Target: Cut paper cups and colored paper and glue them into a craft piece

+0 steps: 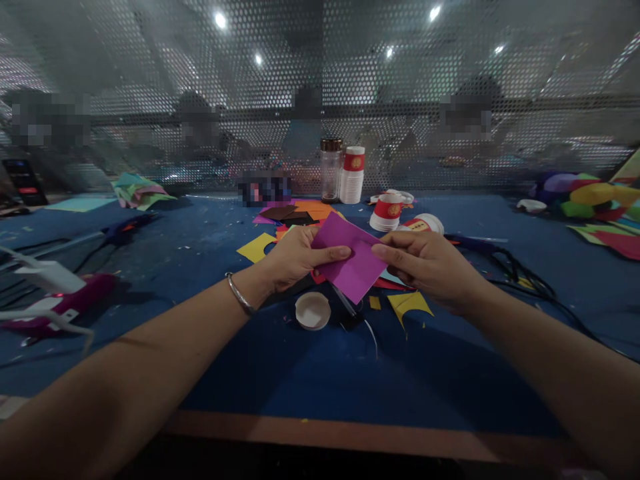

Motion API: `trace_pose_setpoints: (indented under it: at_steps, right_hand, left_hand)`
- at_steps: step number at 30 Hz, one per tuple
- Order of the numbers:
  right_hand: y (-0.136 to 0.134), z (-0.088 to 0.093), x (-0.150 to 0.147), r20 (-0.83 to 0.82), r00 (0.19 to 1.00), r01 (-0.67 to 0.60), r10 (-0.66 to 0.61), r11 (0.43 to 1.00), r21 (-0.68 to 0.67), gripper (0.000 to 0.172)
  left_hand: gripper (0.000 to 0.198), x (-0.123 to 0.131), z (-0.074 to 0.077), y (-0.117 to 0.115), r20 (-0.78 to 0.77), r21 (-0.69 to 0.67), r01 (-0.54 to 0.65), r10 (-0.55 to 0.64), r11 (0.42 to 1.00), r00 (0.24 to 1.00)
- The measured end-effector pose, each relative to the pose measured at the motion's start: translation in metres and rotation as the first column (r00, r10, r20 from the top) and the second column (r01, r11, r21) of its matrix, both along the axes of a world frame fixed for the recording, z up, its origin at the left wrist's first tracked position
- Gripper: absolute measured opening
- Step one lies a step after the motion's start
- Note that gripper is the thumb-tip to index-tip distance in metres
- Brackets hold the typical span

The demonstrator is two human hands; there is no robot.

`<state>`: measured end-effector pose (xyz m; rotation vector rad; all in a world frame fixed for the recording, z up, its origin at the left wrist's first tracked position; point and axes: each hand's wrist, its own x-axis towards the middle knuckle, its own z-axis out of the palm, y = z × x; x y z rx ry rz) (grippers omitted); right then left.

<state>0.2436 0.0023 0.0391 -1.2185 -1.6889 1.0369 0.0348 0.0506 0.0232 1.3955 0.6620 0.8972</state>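
Note:
A square of purple paper (354, 272) is held up over the table, tilted so a corner points down. My left hand (295, 259) pinches its left side, thumb flat on the front face and the other fingers behind. At the right corner, my right hand (425, 267) grips it between thumb and fingers. Below the sheet lie scissors (345, 301), partly hidden by the paper. A white paper cup (313, 311) stands just under my left hand. Yellow paper scraps (410, 305) lie below my right hand.
Behind my hands are coloured paper sheets (313, 209), a clear bottle (331, 173), a stack of paper cups (353, 177) and a red-and-white cup (387, 212). Glue guns (125, 228) with cords lie at both sides. A magenta power strip (65, 307) sits left, before a perforated metal screen (280, 100).

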Motion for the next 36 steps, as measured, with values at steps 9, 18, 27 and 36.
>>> trace_pose_setpoints:
  at_steps: [9,18,27,36]
  right_hand:
    - [-0.004,0.001,-0.010,-0.214,0.977,-0.049,0.017,0.988,-0.143,0.035]
    - [-0.003,-0.005,-0.008,-0.201,0.980,-0.029,0.005,0.992,-0.119,0.040]
    - [-0.003,0.000,-0.009,-0.160,0.987,-0.027,0.017,0.998,-0.063,0.039]
    - [-0.005,-0.001,-0.010,-0.184,0.982,0.003,-0.027,0.991,-0.133,0.038]
  left_hand:
    - [0.030,0.006,-0.001,-0.007,-0.005,-0.103,0.123,-0.124,0.987,0.992]
    - [0.031,0.011,-0.002,-0.010,-0.004,-0.125,0.097,-0.099,0.987,0.995]
    - [0.022,0.011,0.004,-0.015,-0.032,-0.046,0.017,-0.018,0.999,0.999]
    - [0.030,0.009,0.000,-0.013,0.010,-0.012,0.086,-0.086,0.996,0.996]
